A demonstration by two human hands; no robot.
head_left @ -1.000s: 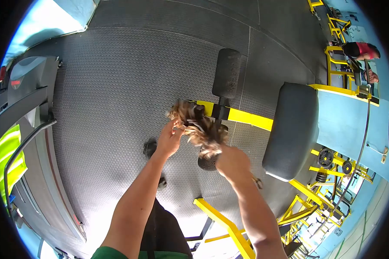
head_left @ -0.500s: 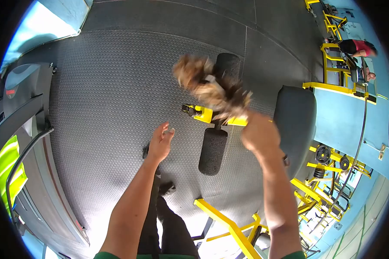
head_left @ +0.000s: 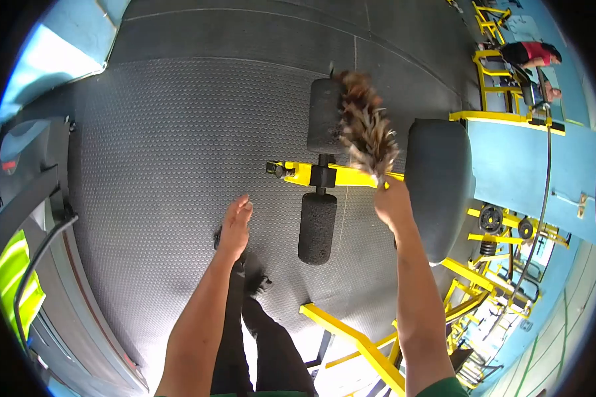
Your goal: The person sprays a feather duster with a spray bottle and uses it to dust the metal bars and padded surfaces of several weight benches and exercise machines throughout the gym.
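My right hand (head_left: 395, 204) is closed round the base of a brown feather duster (head_left: 369, 129), whose feathers point away from me. The feathers lie against or just over the right side of the far black foam roller (head_left: 324, 118); I cannot tell whether they touch it. A second, worn foam roller (head_left: 317, 230) sits nearer me on the same yellow bar (head_left: 357, 176). Right beside my right hand is a black padded bench seat (head_left: 437, 188). My left hand (head_left: 236, 226) hangs over the floor left of the near roller, fingers stretched out, holding nothing.
A treadmill (head_left: 89, 304) with a bright yellow-green cloth (head_left: 18, 281) on it stands at the left. A yellow machine frame (head_left: 351, 337) is close in front of my legs. Far right are weight machines, plates (head_left: 491, 219) and a person in a red top (head_left: 540, 51).
The feather duster has swung from the upper left, across the bar, to the right of the far roller. My left hand has shifted slightly left and down. The view has shifted a little.
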